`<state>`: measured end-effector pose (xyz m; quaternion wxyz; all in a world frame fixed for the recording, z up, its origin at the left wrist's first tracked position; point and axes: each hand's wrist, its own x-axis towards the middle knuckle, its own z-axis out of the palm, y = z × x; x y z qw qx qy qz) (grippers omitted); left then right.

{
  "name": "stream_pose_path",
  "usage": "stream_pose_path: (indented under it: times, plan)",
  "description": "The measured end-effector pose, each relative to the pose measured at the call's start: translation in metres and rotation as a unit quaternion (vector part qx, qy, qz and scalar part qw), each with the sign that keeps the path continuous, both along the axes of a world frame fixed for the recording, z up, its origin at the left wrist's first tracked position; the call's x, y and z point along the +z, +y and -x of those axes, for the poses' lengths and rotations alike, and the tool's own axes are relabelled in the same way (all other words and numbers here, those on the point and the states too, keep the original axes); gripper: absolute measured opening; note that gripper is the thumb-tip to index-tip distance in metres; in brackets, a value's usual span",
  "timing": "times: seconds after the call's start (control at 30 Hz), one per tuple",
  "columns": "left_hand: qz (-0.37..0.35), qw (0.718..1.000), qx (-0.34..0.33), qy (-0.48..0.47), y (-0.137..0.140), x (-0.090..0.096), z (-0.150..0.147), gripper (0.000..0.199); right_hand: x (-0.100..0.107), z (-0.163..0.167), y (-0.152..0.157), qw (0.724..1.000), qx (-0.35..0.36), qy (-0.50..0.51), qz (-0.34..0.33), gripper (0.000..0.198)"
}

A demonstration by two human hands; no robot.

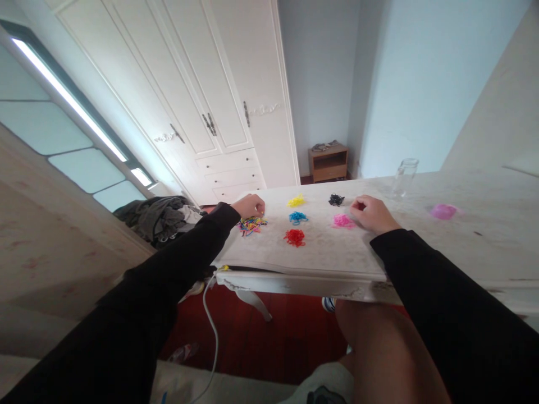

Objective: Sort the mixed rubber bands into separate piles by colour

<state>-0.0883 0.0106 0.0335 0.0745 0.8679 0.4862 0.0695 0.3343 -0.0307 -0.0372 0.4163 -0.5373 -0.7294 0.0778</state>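
Observation:
My left hand is just above a mixed heap of many-coloured small rubber bands at the table's left end. Its fingers are pinched together, and what may be between them is too small to make out. My right hand rests with curled fingers beside a pink pile of bands; its fingertips are partly hidden. Sorted by colour, a yellow pile, a blue pile, a red pile and a black pile lie between the hands.
On the right of the white table stand a clear glass bottle and a pink-purple blob-like object. A white cable hangs at the left front edge. Dark clothes lie beyond the left end.

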Motion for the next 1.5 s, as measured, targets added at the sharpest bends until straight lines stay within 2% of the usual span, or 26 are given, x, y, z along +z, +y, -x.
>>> stream_pose_path:
  times: [0.2, 0.57, 0.97, 1.07, 1.13, 1.2, 1.37, 1.5]
  plan:
    - [0.009, 0.999, -0.009, 0.030, 0.001, -0.001, 0.003, 0.004, 0.002, 0.002, -0.002, 1.000, -0.008, 0.005, 0.016, 0.009]
    - [0.007, 1.000, -0.008, 0.028, -0.002, -0.003, 0.009, 0.001, 0.002, 0.002, -0.001, 1.000, 0.006, 0.008, 0.002, 0.011]
    - [-0.015, 0.997, 0.014, -0.072, -0.007, 0.008, 0.012, 0.007, 0.000, 0.001, 0.000, 1.000, -0.004, 0.006, 0.007, 0.009]
    - [0.032, 0.983, 0.005, -0.182, -0.005, 0.001, -0.007, 0.016, 0.000, 0.001, 0.000, 1.000, -0.007, 0.004, 0.010, 0.009]
    - [0.071, 0.951, -0.012, -0.301, -0.002, -0.007, -0.029, 0.027, 0.000, 0.002, -0.001, 1.000, -0.003, 0.006, 0.004, 0.010]
    - [0.080, 0.924, -0.031, -0.372, 0.003, -0.014, -0.056, 0.034, 0.001, 0.002, -0.002, 1.000, -0.001, 0.009, -0.003, 0.010]
    - [0.035, 0.901, -0.052, -0.430, 0.024, -0.024, -0.117, 0.038, 0.002, 0.004, -0.004, 1.000, 0.004, 0.024, -0.002, 0.012]
    - [-0.009, 0.874, -0.046, -0.484, 0.034, -0.031, -0.131, 0.043, 0.003, 0.004, -0.003, 0.999, 0.012, 0.048, -0.003, 0.022]
